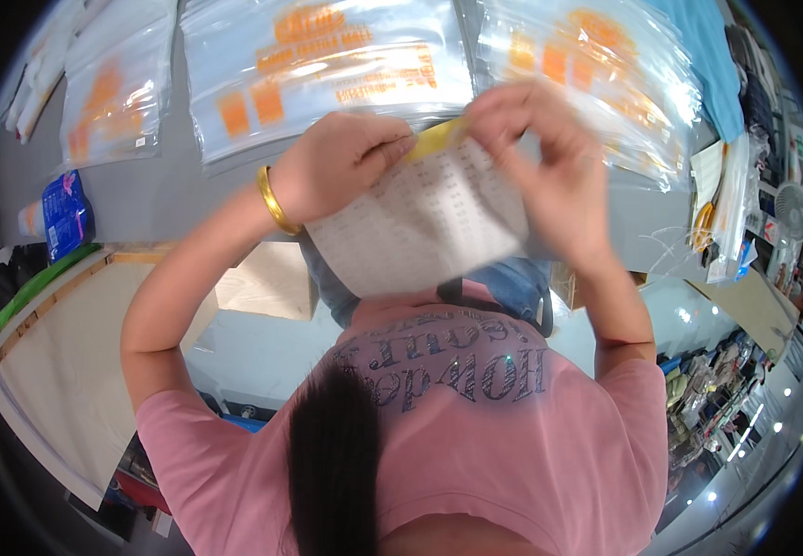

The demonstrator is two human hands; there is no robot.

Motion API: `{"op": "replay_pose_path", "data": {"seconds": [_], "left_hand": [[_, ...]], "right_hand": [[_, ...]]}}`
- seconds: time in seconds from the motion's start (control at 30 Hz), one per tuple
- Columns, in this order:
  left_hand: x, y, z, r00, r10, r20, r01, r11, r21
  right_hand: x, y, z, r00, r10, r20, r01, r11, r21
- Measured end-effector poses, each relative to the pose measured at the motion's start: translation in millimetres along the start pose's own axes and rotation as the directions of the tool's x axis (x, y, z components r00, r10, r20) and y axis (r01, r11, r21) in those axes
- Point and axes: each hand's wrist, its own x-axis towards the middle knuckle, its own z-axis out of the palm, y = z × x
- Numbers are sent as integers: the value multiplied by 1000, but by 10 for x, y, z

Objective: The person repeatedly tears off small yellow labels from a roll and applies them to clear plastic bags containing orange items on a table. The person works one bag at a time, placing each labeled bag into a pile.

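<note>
Grey counter point(160, 211) in front of the person I'm watching, clear plastic bags point(327, 65) with orange print in piles along it, white printed sheet point(420, 222) held up at its near edge. Right hand point(550, 157), blurred, grip narrow, pinching the sheet's upper right; left hand point(346, 157) pinching upper left, yellow strip point(436, 141) between them, gold bangle point(276, 201) on left wrist.

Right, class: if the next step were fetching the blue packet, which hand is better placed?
Probably the left hand: it is nearer the blue packet, which lies to the person's left. The right hand is farther away. The left would first need to release the printed paper sheet.
</note>
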Motion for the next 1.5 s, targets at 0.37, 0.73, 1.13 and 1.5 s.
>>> {"op": "replay_pose_path", "data": {"seconds": [0.37, 0.73, 1.13, 1.5], "left_hand": [[173, -274, 385, 779, 569, -262, -289, 697, 656], [211, -244, 318, 795, 566, -217, -282, 661, 695], [-686, 28, 209, 999, 42, 19, -38, 981, -190], [-651, 18, 58, 963, -254, 87, 248, 716, -652]], "right_hand": [[470, 1013, 203, 999, -32, 41, 40, 975, -219], [646, 1011, 196, 987, -138, -79, 42, 707, -706], [794, 267, 307, 900, -410, -146, 116, 550, -827], [783, 730, -2120, 840, 324, -436, -443, 872, -206]]}}
